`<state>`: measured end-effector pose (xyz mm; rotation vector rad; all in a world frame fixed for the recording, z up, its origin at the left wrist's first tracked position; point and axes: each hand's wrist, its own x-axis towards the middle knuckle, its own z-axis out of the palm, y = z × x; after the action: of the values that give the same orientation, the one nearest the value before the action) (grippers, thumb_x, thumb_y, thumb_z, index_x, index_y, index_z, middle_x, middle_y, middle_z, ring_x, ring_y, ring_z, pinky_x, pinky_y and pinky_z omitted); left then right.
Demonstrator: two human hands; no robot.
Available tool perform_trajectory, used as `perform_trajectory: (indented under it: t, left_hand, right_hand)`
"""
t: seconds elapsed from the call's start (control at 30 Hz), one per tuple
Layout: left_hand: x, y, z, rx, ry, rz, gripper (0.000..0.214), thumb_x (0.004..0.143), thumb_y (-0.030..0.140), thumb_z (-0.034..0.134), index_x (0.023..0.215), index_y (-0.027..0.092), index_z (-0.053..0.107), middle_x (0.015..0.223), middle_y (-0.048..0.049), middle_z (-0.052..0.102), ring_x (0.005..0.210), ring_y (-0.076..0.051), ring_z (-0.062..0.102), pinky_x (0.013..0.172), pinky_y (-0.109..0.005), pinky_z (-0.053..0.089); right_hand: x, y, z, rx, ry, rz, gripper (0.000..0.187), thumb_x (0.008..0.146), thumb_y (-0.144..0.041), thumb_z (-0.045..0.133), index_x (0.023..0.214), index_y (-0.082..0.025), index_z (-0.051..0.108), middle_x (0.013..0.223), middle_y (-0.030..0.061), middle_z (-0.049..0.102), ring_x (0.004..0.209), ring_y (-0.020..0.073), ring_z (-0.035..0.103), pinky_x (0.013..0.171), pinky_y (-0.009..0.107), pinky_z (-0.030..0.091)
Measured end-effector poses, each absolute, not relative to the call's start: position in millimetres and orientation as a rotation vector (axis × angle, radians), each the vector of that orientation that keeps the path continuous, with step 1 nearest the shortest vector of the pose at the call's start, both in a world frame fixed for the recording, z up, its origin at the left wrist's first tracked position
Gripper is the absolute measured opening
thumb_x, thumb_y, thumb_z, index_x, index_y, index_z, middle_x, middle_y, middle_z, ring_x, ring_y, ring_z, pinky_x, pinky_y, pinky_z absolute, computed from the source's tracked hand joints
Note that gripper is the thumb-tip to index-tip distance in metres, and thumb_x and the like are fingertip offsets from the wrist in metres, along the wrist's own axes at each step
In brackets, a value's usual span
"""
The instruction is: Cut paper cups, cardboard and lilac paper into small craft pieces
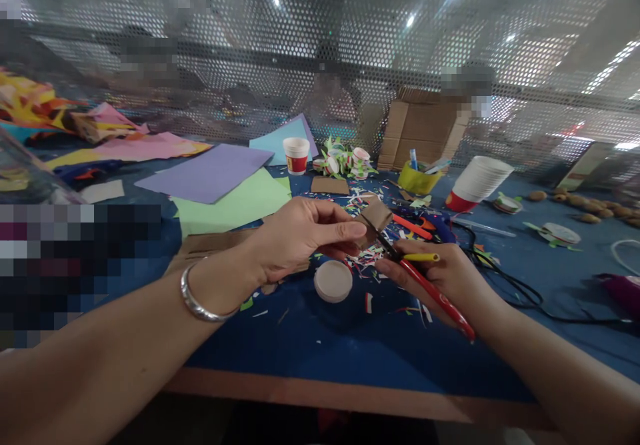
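My left hand [305, 235], with a silver bangle at its wrist, pinches a small piece of brown cardboard [379, 213]. In my right hand [440, 272] are scissors with dark blades, a red handle [433, 292] and a yellow part sticking out beside it. The blades lie against the cardboard piece, above the table; whether they are cutting into it I cannot tell. Just below my hands, a round white paper cup bottom [333, 281] rests on the blue table [320, 358]. Paper scraps [367, 258] in several colours are scattered behind it.
Purple [210, 172] and green paper sheets [235, 205] lie left, over cardboard. A paper cup [296, 156], small green-trimmed paper crafts [345, 158] and a yellow holder [420, 178] stand behind. Stacked cups [477, 182], a black cable [525, 298] and walnut-like objects [595, 205] are right.
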<state>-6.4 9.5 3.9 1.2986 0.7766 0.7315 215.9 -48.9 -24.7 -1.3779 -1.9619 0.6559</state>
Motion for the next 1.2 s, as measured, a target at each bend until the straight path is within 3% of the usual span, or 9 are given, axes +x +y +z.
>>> perform_trajectory:
  t: [0.17, 0.4, 0.53, 0.73, 0.93, 1.2]
  left_hand:
    - [-5.8, 8.5, 3.4, 1.557, 0.774, 0.783, 0.017, 0.086, 0.032, 0.073, 0.080, 0.016, 0.074, 0.077, -0.0007, 0.070, 0.068, -0.009, 0.058, 0.064, -0.020, 0.045]
    - [-1.5, 8.3, -1.6, 1.626, 0.776, 0.739, 0.020, 0.086, 0.030, 0.071, 0.073, 0.014, 0.069, 0.068, 0.0022, 0.062, 0.062, -0.008, 0.050, 0.060, -0.020, 0.037]
    - [1.0, 9.3, -4.3, 1.547, 0.774, 0.741, 0.019, 0.083, 0.029, 0.073, 0.074, 0.012, 0.069, 0.069, 0.0009, 0.063, 0.065, -0.009, 0.052, 0.063, -0.021, 0.038]
    - [1.7, 12.6, -8.2, 1.454, 0.693, 0.724, 0.021, 0.082, 0.029, 0.074, 0.071, 0.013, 0.067, 0.067, 0.0020, 0.061, 0.063, -0.008, 0.050, 0.063, -0.022, 0.037]
    - [3.9, 13.4, -9.2, 1.494, 0.713, 0.695, 0.024, 0.081, 0.031, 0.075, 0.072, 0.011, 0.066, 0.068, 0.0009, 0.060, 0.065, -0.009, 0.050, 0.064, -0.024, 0.036]
    - [4.4, 12.1, -8.1, 1.466, 0.706, 0.704, 0.021, 0.079, 0.030, 0.077, 0.073, 0.011, 0.068, 0.070, -0.0001, 0.064, 0.067, -0.010, 0.053, 0.066, -0.024, 0.039]
  right_hand:
    - [216.9, -47.9, -24.0, -1.363, -1.989, 0.615, 0.039, 0.088, -0.051, 0.067, 0.067, -0.020, 0.055, 0.062, -0.0020, 0.049, 0.057, 0.0126, 0.043, 0.052, 0.025, 0.036]
    - [216.0, -47.2, -28.5, -1.317, -2.045, 0.590, 0.036, 0.090, -0.050, 0.065, 0.073, -0.018, 0.062, 0.061, -0.0014, 0.054, 0.057, 0.0124, 0.047, 0.051, 0.023, 0.040]
    - [216.1, -48.5, -30.5, -1.340, -2.035, 0.555, 0.036, 0.091, -0.049, 0.064, 0.076, -0.017, 0.068, 0.061, 0.0007, 0.059, 0.061, 0.0153, 0.055, 0.055, 0.024, 0.045]
    - [217.0, -45.0, -32.5, -1.335, -2.053, 0.516, 0.034, 0.089, -0.049, 0.067, 0.076, -0.017, 0.068, 0.063, 0.0001, 0.062, 0.059, 0.0140, 0.056, 0.054, 0.023, 0.046]
    - [220.1, -45.3, -34.9, -1.347, -2.060, 0.552, 0.031, 0.089, -0.045, 0.067, 0.073, -0.019, 0.067, 0.054, -0.0002, 0.057, 0.065, 0.0190, 0.061, 0.059, 0.025, 0.049]
    - [216.7, -44.5, -32.4, -1.301, -2.052, 0.530, 0.030, 0.089, -0.046, 0.068, 0.080, -0.017, 0.069, 0.065, 0.0007, 0.064, 0.063, 0.0162, 0.061, 0.055, 0.022, 0.048]
